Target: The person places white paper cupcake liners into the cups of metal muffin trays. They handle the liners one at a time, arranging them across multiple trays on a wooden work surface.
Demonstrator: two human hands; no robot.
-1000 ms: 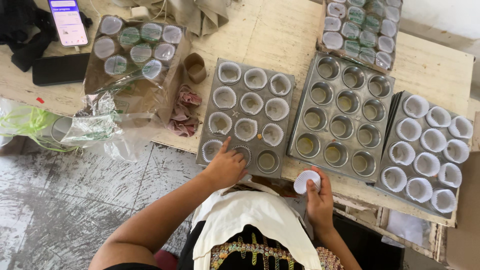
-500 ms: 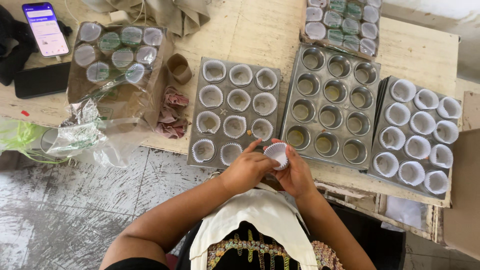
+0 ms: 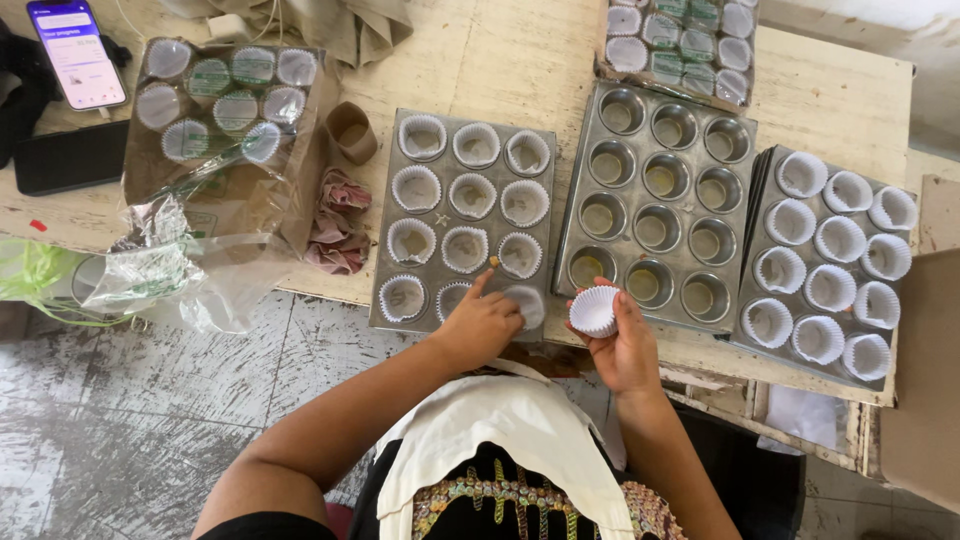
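Fingers, right hand (image 3: pixel 625 345): curled closed around a small stack of white paper cupcake liners (image 3: pixel 594 310), held just above the near edge of the table (image 3: pixel 520 60).
Fingers, left hand (image 3: pixel 482 322): loosely spread, holding nothing in a grip; fingertips press a white liner (image 3: pixel 527 303) into the near-right cup of the left muffin tray (image 3: pixel 462 215), index finger pointing away.
Left muffin tray: grey metal, a white liner in every cup in view, one near cup partly hidden by the hand.
Middle muffin tray (image 3: pixel 655 205): right of the first, touching it, all cups bare metal.
Right muffin tray (image 3: pixel 825 260): far right, fully lined with white liners, overlapping the middle tray's edge.
Liner packs (image 3: pixel 215 85): far left, in clear wrap on brown paper; another pack (image 3: pixel 680 40) at far right.
Smartphone (image 3: pixel 77 52): far-left corner, screen lit.
Pink cloth (image 3: pixel 335 225): left of the lined tray.
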